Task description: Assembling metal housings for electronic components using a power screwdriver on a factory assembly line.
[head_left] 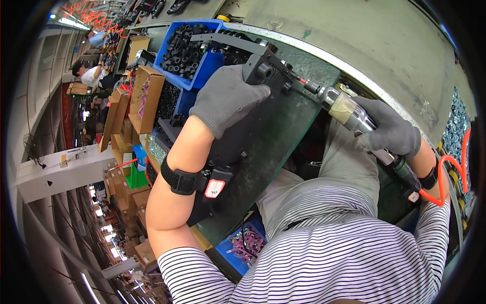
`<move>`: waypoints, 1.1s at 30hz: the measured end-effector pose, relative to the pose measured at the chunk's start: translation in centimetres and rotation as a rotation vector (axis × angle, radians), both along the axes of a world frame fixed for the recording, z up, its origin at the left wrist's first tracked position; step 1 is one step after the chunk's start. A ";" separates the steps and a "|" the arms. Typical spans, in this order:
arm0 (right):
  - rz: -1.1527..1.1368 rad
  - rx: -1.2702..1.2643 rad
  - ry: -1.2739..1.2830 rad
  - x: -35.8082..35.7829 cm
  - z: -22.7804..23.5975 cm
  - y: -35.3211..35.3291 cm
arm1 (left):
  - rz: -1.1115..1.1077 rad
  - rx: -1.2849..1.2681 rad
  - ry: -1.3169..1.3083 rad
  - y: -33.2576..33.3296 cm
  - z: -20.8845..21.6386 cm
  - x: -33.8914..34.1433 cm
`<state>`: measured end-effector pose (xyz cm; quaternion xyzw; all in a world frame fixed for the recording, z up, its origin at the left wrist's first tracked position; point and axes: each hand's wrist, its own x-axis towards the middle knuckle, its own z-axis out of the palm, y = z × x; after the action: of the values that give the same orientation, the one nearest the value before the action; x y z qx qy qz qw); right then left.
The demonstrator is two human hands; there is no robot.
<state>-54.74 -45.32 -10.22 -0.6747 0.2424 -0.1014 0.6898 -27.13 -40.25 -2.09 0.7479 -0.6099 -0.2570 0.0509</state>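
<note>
Both my hands wear grey knit gloves. My left hand (228,96) is closed on a black metal bracket assembly (268,66), with a long flat arm reaching off to the left and round black knobs on its near side. In my right hand (387,129) lies a silver pneumatic screwdriver (349,111), fingers wrapped round its body. Its bit points left and meets the end of the bracket assembly, where a small fastener seems to sit; whether they touch I cannot tell. An orange coiled air hose (441,180) runs from the tool's rear end.
Blue bins (176,80) of black plastic parts stand at the far left, beside open cardboard boxes (147,99). A green-topped work surface (296,119) lies under my hands. Loose silver screws (454,121) are heaped at right. A blue bin (228,256) holds purple parts. Other people work in the far left background.
</note>
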 end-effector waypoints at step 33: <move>0.013 0.334 -0.008 0.3 0.7 -0.8 | -0.075 0.005 0.127 -0.2 0.2 0.6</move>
<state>-54.41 -46.16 -9.49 -0.5516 0.2489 -0.0578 0.7940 -26.51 -40.47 -1.88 0.7069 -0.6324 -0.3072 0.0782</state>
